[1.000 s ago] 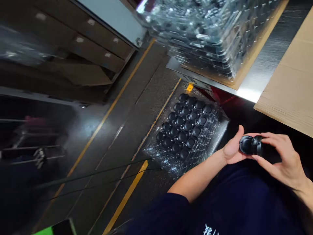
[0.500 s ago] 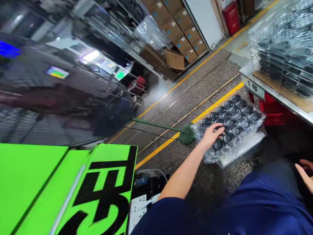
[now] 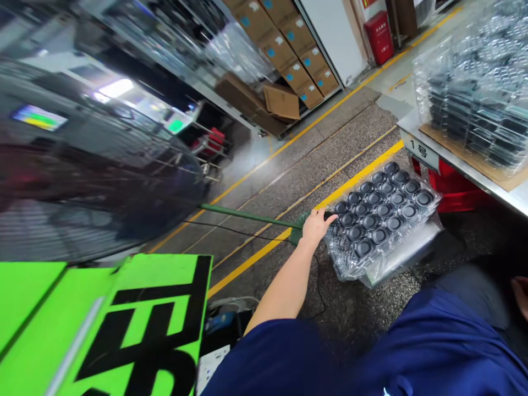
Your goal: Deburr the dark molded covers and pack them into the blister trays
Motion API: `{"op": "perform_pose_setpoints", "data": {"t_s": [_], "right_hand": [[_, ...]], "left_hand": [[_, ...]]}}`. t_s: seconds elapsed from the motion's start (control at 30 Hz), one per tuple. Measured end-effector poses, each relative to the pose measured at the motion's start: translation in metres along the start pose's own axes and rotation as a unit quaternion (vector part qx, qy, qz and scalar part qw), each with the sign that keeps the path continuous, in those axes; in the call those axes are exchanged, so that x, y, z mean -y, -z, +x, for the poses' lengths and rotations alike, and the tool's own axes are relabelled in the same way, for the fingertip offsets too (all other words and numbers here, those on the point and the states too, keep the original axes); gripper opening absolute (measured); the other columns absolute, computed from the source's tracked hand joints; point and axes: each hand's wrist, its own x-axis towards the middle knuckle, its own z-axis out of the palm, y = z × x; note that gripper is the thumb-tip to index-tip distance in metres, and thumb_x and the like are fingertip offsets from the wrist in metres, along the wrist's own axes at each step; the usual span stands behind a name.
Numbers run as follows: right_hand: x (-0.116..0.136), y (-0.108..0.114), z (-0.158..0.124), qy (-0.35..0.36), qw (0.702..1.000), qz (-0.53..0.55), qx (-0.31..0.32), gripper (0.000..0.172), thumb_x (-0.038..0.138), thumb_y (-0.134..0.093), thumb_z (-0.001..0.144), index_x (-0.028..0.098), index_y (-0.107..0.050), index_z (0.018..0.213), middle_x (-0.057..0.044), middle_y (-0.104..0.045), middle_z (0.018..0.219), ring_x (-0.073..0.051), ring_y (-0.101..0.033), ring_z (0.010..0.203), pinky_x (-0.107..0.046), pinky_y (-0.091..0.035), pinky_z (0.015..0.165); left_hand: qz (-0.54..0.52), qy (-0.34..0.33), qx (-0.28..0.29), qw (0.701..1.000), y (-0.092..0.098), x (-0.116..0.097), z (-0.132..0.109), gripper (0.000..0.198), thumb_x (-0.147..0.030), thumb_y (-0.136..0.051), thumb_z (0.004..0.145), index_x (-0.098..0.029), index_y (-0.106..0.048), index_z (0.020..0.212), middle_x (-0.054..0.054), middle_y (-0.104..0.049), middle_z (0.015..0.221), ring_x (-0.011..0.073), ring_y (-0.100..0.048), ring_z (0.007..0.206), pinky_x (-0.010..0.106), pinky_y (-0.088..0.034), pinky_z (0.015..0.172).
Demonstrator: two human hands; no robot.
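My left hand (image 3: 315, 226) is at the left edge of a clear plastic tray (image 3: 350, 270), its thumb and fingers closed on a small dark piece (image 3: 329, 215). The piece looks like the black round parts (image 3: 383, 210) that sit in rows in the tray's pockets. Pockets at the tray's near left corner hold no black part. Under the tray is a pale box-like support (image 3: 406, 256). Only a sliver of my right hand (image 3: 521, 295) shows at the right edge, beside my dark trousers; its fingers are mostly out of view.
A bright green machine panel (image 3: 165, 308) fills the lower left. Behind it stands a large caged fan (image 3: 103, 214) with a green pole (image 3: 251, 216). Stacked clear trays (image 3: 474, 110) stand on a metal table (image 3: 406, 124) at right, above a red bin (image 3: 454, 190). Cardboard boxes (image 3: 284, 49) fill a shelf.
My left hand has moved left from over the tray to its left edge, with a small dark piece now in its fingers. My right hand has slid mostly out of view.
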Motion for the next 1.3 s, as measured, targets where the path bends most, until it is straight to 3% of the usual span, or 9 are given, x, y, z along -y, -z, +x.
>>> {"op": "perform_pose_setpoints", "data": {"t_s": [0.27,0.47,0.63,0.8,0.97,1.13,1.2,1.3], "right_hand": [[0.009,0.01,-0.005,-0.016,1.0,0.002,0.016,0.037,0.06,-0.055,0.077,0.032,-0.063,0.099,-0.014,-0.075,0.104,-0.04,-0.07,0.107,-0.05,-0.053,0.095],[0.013,0.014,-0.005,-0.01,0.999,-0.018,0.024,0.029,0.057,-0.057,0.075,0.035,-0.061,0.093,-0.017,-0.074,0.106,-0.037,-0.071,0.102,-0.048,-0.052,0.09],[0.015,0.016,-0.004,-0.012,1.0,-0.021,0.019,0.027,0.054,-0.057,0.075,0.034,-0.061,0.093,-0.016,-0.074,0.102,-0.039,-0.071,0.098,-0.049,-0.052,0.088],[0.023,0.02,-0.012,-0.021,0.999,-0.022,0.031,0.032,0.057,-0.055,0.079,0.032,-0.061,0.097,-0.015,-0.073,0.103,-0.038,-0.071,0.104,-0.046,-0.053,0.09],[0.021,0.016,-0.012,-0.01,0.999,-0.018,0.024,0.034,0.056,-0.051,0.083,0.03,-0.062,0.102,-0.014,-0.073,0.108,-0.038,-0.069,0.11,-0.046,-0.052,0.095],[0.009,0.008,-0.007,-0.012,1.0,-0.022,0.013,0.047,0.061,-0.05,0.081,0.026,-0.066,0.108,-0.013,-0.074,0.104,-0.037,-0.07,0.102,-0.045,-0.052,0.09],[0.006,0.006,-0.006,-0.013,1.0,-0.013,0.006,0.047,0.061,-0.051,0.08,0.026,-0.066,0.108,-0.012,-0.074,0.101,-0.036,-0.07,0.099,-0.045,-0.053,0.088],[0.005,0.005,-0.005,-0.005,1.0,-0.003,0.011,0.045,0.061,-0.055,0.078,0.028,-0.066,0.107,-0.011,-0.074,0.098,-0.036,-0.071,0.093,-0.045,-0.054,0.084]], "left_hand": [[0.077,-0.037,-0.009,0.996,-0.013,-0.004,-0.044,0.085,-0.077,-0.045,0.093,-0.018,-0.047,0.153,0.023,-0.061,0.135,0.039,-0.062,0.12,0.042,-0.05,0.095],[0.091,-0.041,-0.04,0.994,-0.02,-0.008,-0.061,0.078,-0.072,-0.04,0.098,-0.015,-0.054,0.149,0.022,-0.063,0.134,0.0358,-0.061,0.12,0.04,-0.051,0.093],[0.083,-0.035,-0.055,0.994,-0.012,-0.015,-0.068,0.073,-0.069,-0.041,0.099,-0.015,-0.057,0.145,0.02,-0.065,0.133,0.0361,-0.06,0.121,0.044,-0.048,0.098],[0.065,-0.074,-0.054,0.994,-0.013,-0.034,-0.11,0.068,-0.068,-0.043,0.099,-0.017,-0.063,0.138,0.017,-0.07,0.129,0.0326,-0.062,0.119,0.045,-0.044,0.105],[0.05,-0.097,-0.061,0.992,-0.03,-0.05,-0.144,0.059,-0.064,-0.05,0.098,-0.019,-0.067,0.133,0.016,-0.061,0.145,0.0359,-0.052,0.135,0.052,-0.038,0.113],[0.001,-0.101,-0.107,0.989,-0.022,-0.067,-0.134,0.054,-0.055,-0.05,0.101,-0.018,-0.064,0.137,0.017,-0.059,0.146,0.0341,-0.051,0.135,0.052,-0.036,0.117],[-0.037,-0.111,-0.116,0.986,-0.015,-0.085,-0.123,0.049,-0.051,-0.049,0.102,-0.019,-0.064,0.136,0.015,-0.061,0.144,0.0314,-0.051,0.134,0.049,-0.036,0.118],[-0.068,-0.141,-0.076,0.985,-0.01,-0.119,-0.099,0.048,-0.05,-0.051,0.101,-0.022,-0.063,0.137,0.012,-0.06,0.146,0.0307,-0.048,0.138,0.047,-0.033,0.121]]}}
